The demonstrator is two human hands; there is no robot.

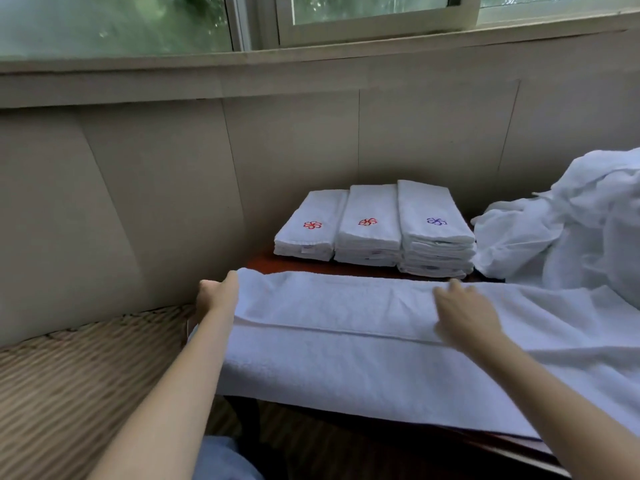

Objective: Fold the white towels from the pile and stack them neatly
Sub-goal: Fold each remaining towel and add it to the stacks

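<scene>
Nearest the camera, two bare forearms reach forward over a long white terry towel (346,358) spread across the front of a dark reddish-brown wooden table (294,263), its near edge hanging over the table's front. A fold line runs along the towel's length, with the far half doubled over the near half.

At the towel's left end, the left hand (216,296) grips the folded far corner; the fingers curl around the cloth's edge, though the fingertips are hidden behind it. On the towel's middle, the right hand (465,315) lies palm down with fingers straight and slightly spread, pressing flat on the folded layer and holding nothing.

Beyond the towel, toward the back of the table and against the beige panelled wall (173,168), stand three neat stacks of folded white towels side by side and touching. The left stack (308,226) and the middle stack (369,225) each carry a red embroidered flower on top; the right stack (434,226), the tallest, carries a purple one.

Just right of the stacks, a loose pile of crumpled white towels (571,223) rises at the frame's right edge. A woven wicker surface (79,368) lies to the left of the table, and a window (311,19) runs above the wall.
</scene>
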